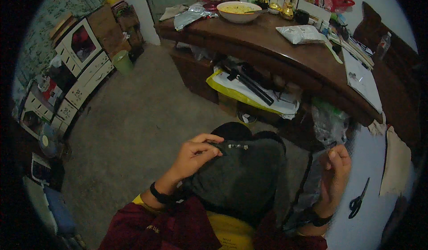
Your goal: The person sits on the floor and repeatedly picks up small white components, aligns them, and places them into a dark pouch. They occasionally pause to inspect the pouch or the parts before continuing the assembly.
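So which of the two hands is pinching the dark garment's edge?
The left hand pinches the dark garment at its edge; the right hand holds a clear plastic bag instead.

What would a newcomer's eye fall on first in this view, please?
First comes the dark grey cloth at lower centre, its top edge pinched by the left hand. Beside it the right hand holds up a clear plastic bag. Behind them curves a cluttered brown desk, with a white bowl of yellow food at its far end, and black scissors lie on the pale surface at the right.
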Action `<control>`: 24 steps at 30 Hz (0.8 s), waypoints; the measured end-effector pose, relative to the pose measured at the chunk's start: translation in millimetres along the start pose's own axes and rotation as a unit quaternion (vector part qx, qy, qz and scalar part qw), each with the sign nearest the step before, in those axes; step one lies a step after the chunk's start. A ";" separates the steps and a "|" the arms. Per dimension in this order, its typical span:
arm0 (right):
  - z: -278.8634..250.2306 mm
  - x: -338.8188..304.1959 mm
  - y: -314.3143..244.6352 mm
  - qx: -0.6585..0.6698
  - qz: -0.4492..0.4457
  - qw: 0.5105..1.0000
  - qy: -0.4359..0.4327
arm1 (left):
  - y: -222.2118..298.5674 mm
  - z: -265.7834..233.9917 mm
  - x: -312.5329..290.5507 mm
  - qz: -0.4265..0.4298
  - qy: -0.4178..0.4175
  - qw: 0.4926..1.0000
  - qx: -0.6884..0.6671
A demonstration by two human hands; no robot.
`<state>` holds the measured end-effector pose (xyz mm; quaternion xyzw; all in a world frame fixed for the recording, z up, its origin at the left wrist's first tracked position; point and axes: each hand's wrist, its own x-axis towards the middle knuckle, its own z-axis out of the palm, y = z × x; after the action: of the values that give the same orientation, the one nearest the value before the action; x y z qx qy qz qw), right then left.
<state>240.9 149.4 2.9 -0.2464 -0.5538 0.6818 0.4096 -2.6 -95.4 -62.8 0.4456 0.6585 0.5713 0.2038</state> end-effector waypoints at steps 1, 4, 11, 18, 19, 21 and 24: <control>-10.2 -1.0 -1.9 -0.024 0.003 1.000 -0.002 | -4.8 0.6 0.4 -0.017 -0.015 1.000 -0.018; -41.3 -8.1 -10.9 -0.164 0.019 0.986 -0.004 | -20.8 14.9 1.7 -0.033 -0.046 0.998 -0.022; -93.7 -35.5 -42.5 -0.323 0.029 0.945 0.047 | -52.2 43.8 22.2 0.095 -0.049 0.987 0.121; -133.6 -55.5 -79.3 -0.319 0.075 0.940 0.092 | -44.5 54.7 28.2 0.107 -0.027 0.978 0.177; -137.6 -58.0 -82.4 -0.341 0.075 0.931 0.112 | -44.4 55.7 31.4 0.096 -0.026 0.980 0.171; -146.3 -61.6 -91.6 -0.366 0.056 0.921 0.124 | -38.9 56.2 31.7 0.075 -0.025 0.983 0.165; -160.0 -65.0 -108.4 -0.453 0.043 0.876 0.162 | -35.0 58.0 32.6 0.070 -0.030 0.980 0.182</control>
<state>433.5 189.4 56.5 -0.5355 -0.7168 0.3242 0.3071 13.2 -33.8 -103.0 0.5370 0.7120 0.4415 0.0985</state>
